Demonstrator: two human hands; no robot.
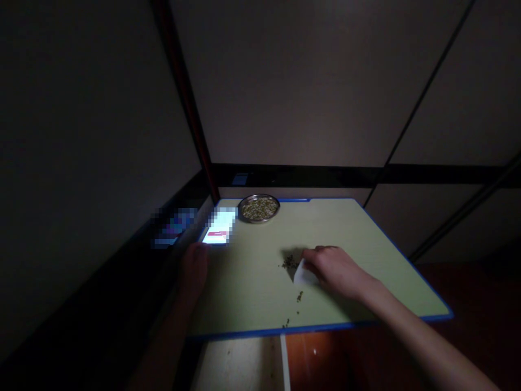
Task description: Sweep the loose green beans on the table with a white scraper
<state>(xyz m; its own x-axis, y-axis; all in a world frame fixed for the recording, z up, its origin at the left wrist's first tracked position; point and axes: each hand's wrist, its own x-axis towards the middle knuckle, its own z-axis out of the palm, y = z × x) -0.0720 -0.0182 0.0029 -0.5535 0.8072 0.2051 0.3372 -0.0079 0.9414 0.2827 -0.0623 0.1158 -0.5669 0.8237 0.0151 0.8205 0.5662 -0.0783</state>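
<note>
R hand (334, 267) pinches a white piece (303, 273), prob. card or paper, lower edge down by a cluster of dark bits (289, 263) mid-worktop (325, 222); top of piece hidden by fingers. A few more bits trail toward near edge. L hand (194, 269) in shadow just beside phone (221, 225); finger pos. & contact w/ phone can't tell. Phone screen pixelated, incl. red bar, so text unreadable. Metal dish (259, 222) w/ small pale/greenish grains at far L, next to phone. Pale box-like thing (240, 364) below worktop cut off at bottom.
</note>
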